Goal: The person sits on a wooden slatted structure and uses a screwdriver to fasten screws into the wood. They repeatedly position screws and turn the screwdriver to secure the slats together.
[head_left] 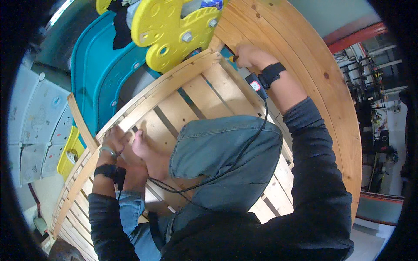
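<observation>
Soft, fairly even light falls across the middle, leaving the slats [261, 212] pale and the black sleeves [313, 156] short on detail. The fisheye bows the boards [322, 76], detail softens toward the right rim, and the corners go black.

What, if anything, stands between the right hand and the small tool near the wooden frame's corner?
Nothing visible: the right hand holds the small tool. Whether the tool touches the nearby wooden frame is too small to tell.

Black sleeves [315, 152], blue jeans [230, 150] and black wristbands [272, 74] are worn.
</observation>
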